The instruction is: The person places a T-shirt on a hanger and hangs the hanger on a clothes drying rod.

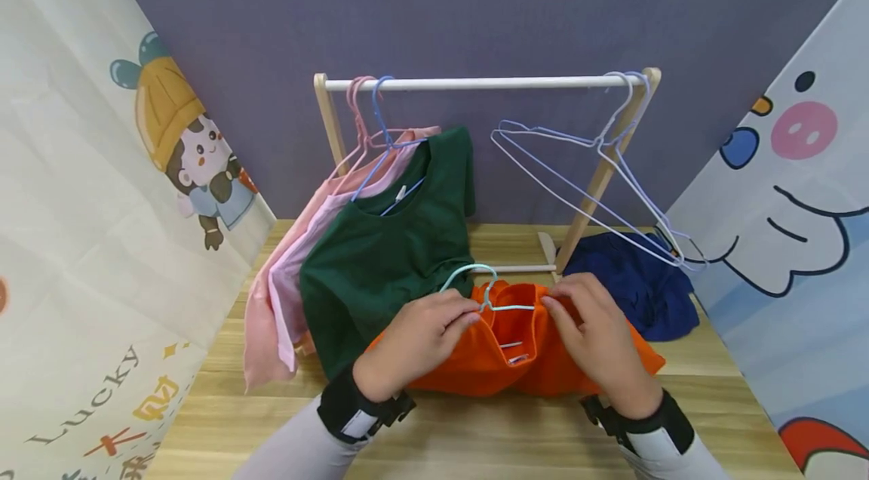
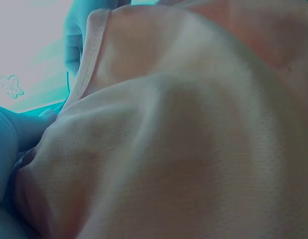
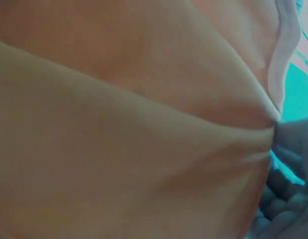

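An orange T-shirt [image 1: 462, 374] is held up by its neckline in front of the rack. My left hand [image 1: 424, 336] pinches the left side of the collar, its thumb and fingertips beside a mint-green hanger [image 1: 490, 285]. On the other side, my right hand [image 1: 600, 336] pinches the right edge of the neckline. The hanger's hook rises out of the neck opening, while most of its body lies hidden inside the shirt. Both wrist views are filled by the shirt [image 2: 159, 149], with bunched folds running to the right hand's pinching fingers [image 3: 293, 139].
Behind stands a rack with a white rail [image 1: 462, 83]. A dark green T-shirt [image 1: 394, 246] and pink garments [image 1: 271, 321] hang at its left, empty hangers [image 1: 604, 144] at its right. Navy cloth [image 1: 624, 284] lies on the wooden table [image 1: 448, 435] at the right.
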`<state>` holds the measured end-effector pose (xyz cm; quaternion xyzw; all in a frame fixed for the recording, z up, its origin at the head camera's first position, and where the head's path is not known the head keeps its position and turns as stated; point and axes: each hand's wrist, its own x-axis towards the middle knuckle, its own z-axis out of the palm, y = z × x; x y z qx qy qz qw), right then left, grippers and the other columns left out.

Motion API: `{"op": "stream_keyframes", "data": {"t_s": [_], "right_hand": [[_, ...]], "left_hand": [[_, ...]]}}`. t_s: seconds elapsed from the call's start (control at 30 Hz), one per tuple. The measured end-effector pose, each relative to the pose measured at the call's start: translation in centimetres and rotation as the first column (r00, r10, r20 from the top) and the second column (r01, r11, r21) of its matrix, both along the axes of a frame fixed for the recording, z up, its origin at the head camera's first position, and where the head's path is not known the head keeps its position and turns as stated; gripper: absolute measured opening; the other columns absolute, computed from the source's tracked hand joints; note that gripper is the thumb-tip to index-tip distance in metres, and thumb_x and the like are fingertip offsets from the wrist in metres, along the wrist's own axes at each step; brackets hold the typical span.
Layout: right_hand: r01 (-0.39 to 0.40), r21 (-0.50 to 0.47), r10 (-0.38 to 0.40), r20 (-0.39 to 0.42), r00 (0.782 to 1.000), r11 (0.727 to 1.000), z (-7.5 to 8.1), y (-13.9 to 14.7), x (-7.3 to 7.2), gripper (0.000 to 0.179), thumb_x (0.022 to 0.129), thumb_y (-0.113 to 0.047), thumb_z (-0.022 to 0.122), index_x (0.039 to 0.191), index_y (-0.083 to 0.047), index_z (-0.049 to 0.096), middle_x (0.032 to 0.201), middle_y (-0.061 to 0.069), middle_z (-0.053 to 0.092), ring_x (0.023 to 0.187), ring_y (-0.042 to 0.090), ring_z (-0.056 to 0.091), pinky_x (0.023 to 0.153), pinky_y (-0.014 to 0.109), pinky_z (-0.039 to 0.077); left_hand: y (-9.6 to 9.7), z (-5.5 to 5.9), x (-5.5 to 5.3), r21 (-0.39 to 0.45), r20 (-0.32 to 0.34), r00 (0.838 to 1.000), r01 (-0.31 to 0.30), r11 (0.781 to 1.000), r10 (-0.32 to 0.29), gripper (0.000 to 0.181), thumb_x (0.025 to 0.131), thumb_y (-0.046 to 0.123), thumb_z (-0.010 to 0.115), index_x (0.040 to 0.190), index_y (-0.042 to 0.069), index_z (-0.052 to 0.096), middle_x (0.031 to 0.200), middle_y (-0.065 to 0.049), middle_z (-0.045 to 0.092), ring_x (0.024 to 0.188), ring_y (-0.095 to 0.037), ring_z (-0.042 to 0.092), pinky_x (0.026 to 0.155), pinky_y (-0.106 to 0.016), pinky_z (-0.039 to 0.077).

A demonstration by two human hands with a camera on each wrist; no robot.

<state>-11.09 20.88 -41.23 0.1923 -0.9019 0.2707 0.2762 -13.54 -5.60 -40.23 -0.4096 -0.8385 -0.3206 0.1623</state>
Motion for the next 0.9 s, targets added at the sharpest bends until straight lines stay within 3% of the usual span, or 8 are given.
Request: {"op": "stream_keyframes", "data": {"t_s": [0.1,0.23,0.37,0.43,0.53,0.73,0.9], "right_hand": [[-0.042,0.013,0.043,-0.087,0.995,0.999,-0.1,0.0,0.0,0.016,0.078,-0.016,0.072,0.094,-0.014,0.067,0.095,-0.001,0.064,0.097,0.014,0.052,0.085,0.033,0.046],[-0.067,0.061,0.069,-0.035,0.997,0.996,0.0,0.1,0.3,0.024,0.077,-0.022,0.074,0.099,-0.016,0.067,0.1,-0.002,0.066,0.1,0.013,0.053,0.087,0.035,0.05],[-0.031,0.079,0.027,0.054,0.998,0.996,0.1,0.2,0.7,0.025,0.078,-0.022,0.074,0.1,-0.019,0.063,0.091,-0.007,0.065,0.077,0.005,0.053,0.067,0.032,0.056],[-0.012,0.067,0.008,0.047,0.999,0.998,0.1,0.5,0.8,0.025,0.076,-0.019,0.075,0.099,-0.019,0.063,0.086,-0.007,0.065,0.067,0.004,0.05,0.057,0.027,0.053],[0.029,0.034,-0.029,0.012,0.999,0.999,0.1,1.3,1.0,0.026,0.075,-0.016,0.076,0.097,-0.018,0.063,0.085,-0.005,0.066,0.064,0.004,0.048,0.054,0.021,0.048],[0.098,-0.083,-0.102,-0.046,0.994,0.992,1.6,3.5,1.2,0.026,0.074,-0.006,0.075,0.096,-0.013,0.065,0.089,0.002,0.068,0.071,0.005,0.055,0.064,0.008,0.046],[0.062,-0.18,-0.084,-0.118,0.989,0.982,3.4,4.8,1.3,0.029,0.07,0.001,0.076,0.096,-0.009,0.068,0.084,0.006,0.068,0.068,0.005,0.057,0.064,0.006,0.046]], "left_hand": [[-0.1,0.0,-0.1,0.019,-0.03,0.999,-0.017,1.0,0.018,0.018,0.092,0.026,0.058,0.103,0.016,0.068,0.081,0.01,0.058,0.068,-0.001,0.046,0.061,-0.015,0.047],[-0.1,-0.1,-0.4,0.041,-0.056,0.998,-0.016,0.999,0.019,0.018,0.092,0.025,0.058,0.103,0.017,0.068,0.082,0.01,0.058,0.07,-0.001,0.046,0.062,-0.016,0.047],[-0.2,0.0,-0.5,0.048,-0.045,0.999,0.0,0.999,0.003,0.02,0.091,0.027,0.059,0.106,0.018,0.068,0.082,0.011,0.058,0.071,0.0,0.045,0.063,-0.015,0.046],[-0.4,0.0,-0.7,0.051,-0.046,0.999,0.0,0.999,0.002,0.022,0.09,0.03,0.06,0.107,0.02,0.069,0.082,0.011,0.059,0.071,0.0,0.046,0.063,-0.015,0.046],[-0.9,0.3,-1.0,0.046,-0.065,0.998,-0.015,0.999,0.018,0.024,0.088,0.034,0.061,0.107,0.023,0.069,0.083,0.012,0.061,0.073,0.0,0.048,0.066,-0.016,0.048],[-2.6,1.8,-2.0,-0.033,-0.107,0.993,-0.059,0.998,0.055,0.026,0.089,0.037,0.06,0.108,0.022,0.068,0.089,0.009,0.065,0.082,-0.002,0.053,0.075,-0.024,0.053],[-3.9,4.0,-2.5,-0.104,-0.145,0.987,-0.085,0.991,0.069,0.019,0.088,0.032,0.063,0.103,0.021,0.067,0.09,0.008,0.065,0.084,-0.004,0.053,0.076,-0.027,0.054]]}}
